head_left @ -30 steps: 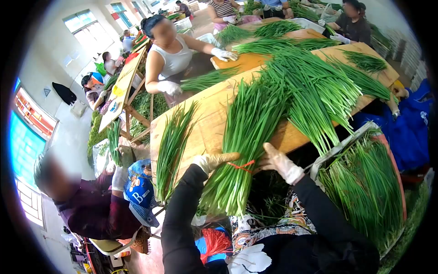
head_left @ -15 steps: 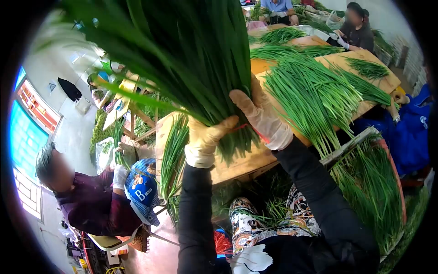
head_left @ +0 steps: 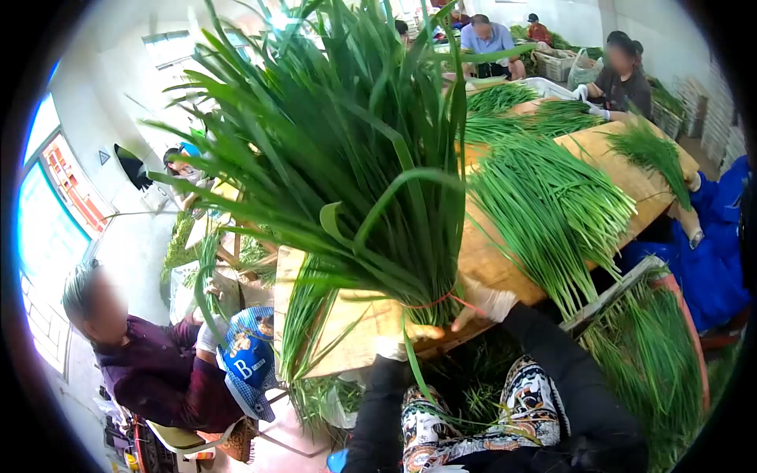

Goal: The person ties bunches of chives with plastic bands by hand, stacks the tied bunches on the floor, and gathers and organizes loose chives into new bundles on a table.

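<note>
A thick bundle of garlic chives (head_left: 371, 189) stands upright before me, its leaf tips fanning up and to the left. Near its lower end runs a red tie (head_left: 435, 303). Pale-gloved, my left hand (head_left: 404, 344) grips the bundle low at its left side, partly behind leaves. On the other side my right hand (head_left: 482, 304) is closed against the base, by the end of the red tie. The bundle's foot is at the near edge of the wooden table (head_left: 505, 268).
More chives (head_left: 552, 205) lie spread on the table at right, with a smaller pile (head_left: 303, 315) at left. A crate of loose greens (head_left: 643, 355) stands by my right arm. A co-worker (head_left: 165, 347) sits at left; other people work at the back.
The bundle has come down and swung upright, its leaf tips now in view. Both hands have lowered with it toward the table's near edge. My view has tilted up slightly.
</note>
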The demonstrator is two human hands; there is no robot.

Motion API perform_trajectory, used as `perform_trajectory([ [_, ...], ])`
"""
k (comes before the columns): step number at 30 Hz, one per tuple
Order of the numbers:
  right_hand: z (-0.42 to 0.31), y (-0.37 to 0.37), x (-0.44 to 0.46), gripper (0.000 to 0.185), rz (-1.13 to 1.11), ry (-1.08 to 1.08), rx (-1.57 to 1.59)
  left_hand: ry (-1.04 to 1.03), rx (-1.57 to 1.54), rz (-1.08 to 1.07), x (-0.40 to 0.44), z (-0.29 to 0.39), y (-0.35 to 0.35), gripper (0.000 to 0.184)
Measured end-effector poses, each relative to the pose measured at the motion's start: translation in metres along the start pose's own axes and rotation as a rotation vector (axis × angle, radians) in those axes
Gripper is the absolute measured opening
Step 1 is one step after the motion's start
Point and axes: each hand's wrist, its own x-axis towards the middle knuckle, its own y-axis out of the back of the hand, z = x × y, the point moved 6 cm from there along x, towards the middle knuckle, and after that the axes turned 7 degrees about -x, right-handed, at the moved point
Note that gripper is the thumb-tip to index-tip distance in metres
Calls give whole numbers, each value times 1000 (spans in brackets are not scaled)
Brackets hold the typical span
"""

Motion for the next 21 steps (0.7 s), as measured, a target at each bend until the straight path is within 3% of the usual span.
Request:
perform_trajectory([
  [1, 18, -15, 10, 127, -33, 155, -254, 35, -8, 3, -2, 2, -19, 87],
  [2, -13, -18, 8, 134, -9, 26, -274, 70, -17, 5, -6, 6, -40, 83],
  [3, -11, -25, 14, 134, -13, 31, -277, 104, -28, 9, -9, 12, -59, 79],
  [5, 1, -24, 27, 132, 206, 195, 24, 123, -31, 8, -4, 40, -86, 75],
  [6, -1, -21, 33, 126, 270, 368, -80, 17, -63, 15, 0, 64, -102, 59],
  [7, 6, -15, 38, 126, 272, 368, -79, -90, -95, 20, 3, 80, -109, 42],
  [9, 3, -7, 40, 122, 247, 481, -326, -105, -31, 59, 13, 65, -93, 41],
  [11, 47, -5, 40, 122, 277, 429, -460, -327, 194, -90, 28, 27, -70, 52],
  [12, 49, -7, 41, 122, 218, 305, -457, 60, 62, 20, 24, 3, -66, 53],
  [15, 51, -7, 43, 118, 173, 124, -455, -49, 82, -30, 27, 14, -64, 51],
  [17, 53, -12, 41, 112, 201, 236, 129, -167, -128, -33, 21, 10, -65, 47],
  [18, 54, -16, 38, 109, 205, 265, 331, -102, -24, -54, 30, -15, -51, 46],
  [21, 57, -22, 47, 85, 71, 136, -622, -51, 130, -52, 20, -4, -56, 47],
])
